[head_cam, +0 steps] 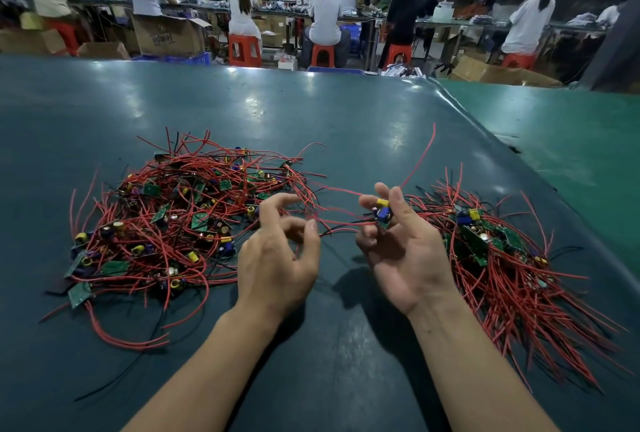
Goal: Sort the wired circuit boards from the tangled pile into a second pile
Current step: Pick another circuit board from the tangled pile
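Note:
A tangled pile [180, 220] of small green circuit boards with red and black wires lies on the left of the dark green table [311, 113]. A second pile [502, 258], its wires lying more in line, sits on the right. My right hand [398, 244] pinches one circuit board [382, 215] with yellow and blue parts, held between the two piles above the table. Its red wires [332, 220] stretch left toward the tangle, and one curls up and away. My left hand [280, 255] hovers at the tangle's right edge and pinches those wires between thumb and fingers.
The table edge [519, 168] runs diagonally at the right, with a lighter green floor beyond. Behind the far edge, several people sit on orange stools [244, 50] at workbenches, with cardboard boxes [166, 36] on the floor.

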`<state>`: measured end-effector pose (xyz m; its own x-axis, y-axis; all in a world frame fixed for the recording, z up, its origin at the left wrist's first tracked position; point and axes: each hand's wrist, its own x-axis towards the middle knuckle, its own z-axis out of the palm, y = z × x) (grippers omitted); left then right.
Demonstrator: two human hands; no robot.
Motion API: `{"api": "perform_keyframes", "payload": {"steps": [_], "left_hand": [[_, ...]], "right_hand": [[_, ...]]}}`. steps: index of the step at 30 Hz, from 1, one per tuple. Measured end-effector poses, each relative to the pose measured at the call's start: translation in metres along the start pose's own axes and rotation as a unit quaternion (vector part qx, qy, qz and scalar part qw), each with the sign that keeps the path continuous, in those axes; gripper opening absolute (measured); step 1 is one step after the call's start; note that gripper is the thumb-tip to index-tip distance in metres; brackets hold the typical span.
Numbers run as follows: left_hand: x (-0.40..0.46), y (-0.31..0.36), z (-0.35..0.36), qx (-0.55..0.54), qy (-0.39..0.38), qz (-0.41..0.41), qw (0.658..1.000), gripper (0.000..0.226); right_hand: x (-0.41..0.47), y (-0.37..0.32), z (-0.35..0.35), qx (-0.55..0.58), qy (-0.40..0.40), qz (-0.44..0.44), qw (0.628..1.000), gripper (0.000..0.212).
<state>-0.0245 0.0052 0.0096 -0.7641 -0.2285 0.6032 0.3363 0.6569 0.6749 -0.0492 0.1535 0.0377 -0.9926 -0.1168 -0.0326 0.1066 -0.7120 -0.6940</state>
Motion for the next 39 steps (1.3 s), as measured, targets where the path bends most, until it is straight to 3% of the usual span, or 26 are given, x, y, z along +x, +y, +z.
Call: {"api": "perform_keyframes", "payload": {"steps": [4,8,11,14,16,19,21,26,28,32,36,39], "left_hand": [[0.003,-0.011,-0.001,-0.027,-0.063,-0.03,0.997,0.035],[0.0,-0.011,0.002,0.003,-0.147,0.006,0.989,0.04],[0.003,-0.011,0.003,0.044,-0.07,0.006,0.997,0.065],[0.012,-0.014,-0.006,0.091,0.029,-0.084,0.992,0.078],[0.014,-0.016,-0.01,0.125,0.071,-0.109,0.984,0.074],[0.01,-0.012,-0.007,0.172,0.151,0.032,0.973,0.036],[0.007,-0.008,-0.002,0.149,0.175,0.089,0.969,0.02],[0.004,-0.001,-0.002,0.06,0.054,0.127,0.989,0.034],[0.003,0.002,-0.002,0.074,0.033,0.111,0.99,0.038],[0.002,0.002,0.0,0.077,0.026,0.095,0.992,0.031],[0.004,0.002,0.001,-0.005,0.032,0.091,0.995,0.028],[0.003,0.003,0.002,-0.001,0.106,0.093,0.99,0.022]], "right_hand": [[0.0,-0.009,-0.006,0.035,-0.028,-0.003,0.999,0.034],[-0.002,-0.008,-0.005,0.044,-0.04,-0.007,0.998,0.032],[-0.003,-0.011,-0.004,0.07,-0.046,-0.003,0.996,0.024],[-0.003,-0.015,-0.004,0.105,-0.043,-0.006,0.994,0.026],[-0.003,-0.014,-0.002,0.075,-0.045,-0.004,0.996,0.029],[-0.005,-0.009,0.001,0.005,-0.048,-0.009,0.999,0.04],[-0.006,-0.004,0.003,-0.007,-0.06,-0.014,0.998,0.05],[-0.008,0.0,0.004,-0.049,-0.101,-0.005,0.994,0.067],[-0.008,0.003,0.004,-0.089,-0.108,-0.004,0.99,0.058],[-0.009,0.013,0.005,-0.22,-0.09,-0.086,0.967,0.024],[-0.011,0.021,0.009,-0.245,-0.081,-0.151,0.954,0.029],[-0.012,0.027,0.008,-0.223,-0.105,-0.148,0.958,0.033]]}}
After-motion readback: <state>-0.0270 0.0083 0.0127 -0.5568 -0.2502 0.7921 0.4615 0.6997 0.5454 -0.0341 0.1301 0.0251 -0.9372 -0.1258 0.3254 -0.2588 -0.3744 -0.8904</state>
